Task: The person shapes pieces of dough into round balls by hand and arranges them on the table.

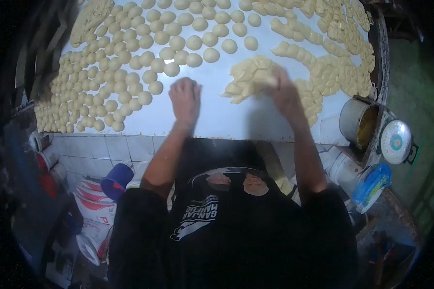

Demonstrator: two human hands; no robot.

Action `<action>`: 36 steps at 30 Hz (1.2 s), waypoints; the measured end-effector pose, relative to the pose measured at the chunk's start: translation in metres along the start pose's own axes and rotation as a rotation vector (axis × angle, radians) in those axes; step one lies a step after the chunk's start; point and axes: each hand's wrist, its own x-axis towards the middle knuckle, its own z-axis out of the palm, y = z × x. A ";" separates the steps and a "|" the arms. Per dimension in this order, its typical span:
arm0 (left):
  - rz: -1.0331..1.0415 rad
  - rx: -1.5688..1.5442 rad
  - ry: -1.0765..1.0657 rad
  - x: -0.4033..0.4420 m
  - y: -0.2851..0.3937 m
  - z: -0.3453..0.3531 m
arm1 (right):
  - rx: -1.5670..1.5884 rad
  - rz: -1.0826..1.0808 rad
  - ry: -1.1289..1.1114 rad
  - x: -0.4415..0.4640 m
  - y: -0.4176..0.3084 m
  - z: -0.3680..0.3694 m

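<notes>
My left hand [185, 98] rests on the white tabletop [217, 115] with its fingers curled down. Whatever lies beneath its palm is hidden. Just beyond it are rows of smooth round dough balls [194, 59]. My right hand [283, 91] is at the right edge of a loose heap of cut dough pieces [253, 77]; motion blurs its fingers, so I cannot see whether it grips any.
More flattened dough pieces [342, 72] cover the table's right side. A large pot [357, 120] stands at the right front corner, near a round white lid [396, 139]. Below the table are a purple container [116, 181] and a printed sack [94, 207].
</notes>
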 end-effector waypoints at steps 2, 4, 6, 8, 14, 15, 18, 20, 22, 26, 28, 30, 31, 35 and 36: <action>0.045 -0.123 -0.078 -0.019 -0.002 -0.001 | 0.015 -0.007 0.171 0.045 -0.060 -0.022; 0.190 -0.152 -0.110 -0.042 -0.024 -0.012 | 0.236 -0.023 0.314 0.093 -0.050 0.005; 0.230 -0.165 -0.162 -0.044 -0.046 -0.028 | -0.214 -0.204 0.355 0.133 -0.015 0.023; 0.239 -0.232 -0.254 -0.012 -0.060 -0.050 | -0.238 -0.206 0.424 0.136 0.011 0.034; 0.135 0.205 -0.038 0.026 -0.052 -0.080 | 0.048 0.160 0.288 0.060 -0.019 -0.032; 0.144 0.210 -0.015 0.033 -0.045 -0.077 | 0.005 0.147 0.216 0.044 -0.015 -0.029; 0.260 -0.230 -0.128 0.023 0.009 -0.062 | -0.237 -0.183 0.078 0.014 0.027 0.004; 0.257 -0.363 -0.160 0.037 0.042 -0.035 | -0.352 -0.347 0.053 0.017 0.052 0.028; 0.281 -0.179 -0.286 0.043 0.069 -0.004 | -0.462 -0.488 0.042 0.016 0.059 0.041; 0.357 0.145 -0.340 0.050 0.084 0.051 | -0.673 -0.435 -0.009 0.009 0.046 0.038; 0.362 0.223 -0.363 0.055 0.086 0.051 | -0.724 -0.314 -0.099 -0.007 0.060 0.030; 0.312 0.286 -0.380 0.058 0.088 0.050 | -0.675 -0.305 -0.215 -0.056 0.084 0.019; 0.313 0.295 -0.366 0.059 0.087 0.052 | -0.625 -0.172 -0.323 -0.086 0.088 0.003; 0.212 0.407 -0.287 0.049 0.108 0.047 | -0.349 -0.042 -0.490 -0.203 0.132 -0.058; 0.184 0.433 -0.244 0.045 0.120 0.041 | -0.262 0.007 -0.429 -0.208 0.122 -0.062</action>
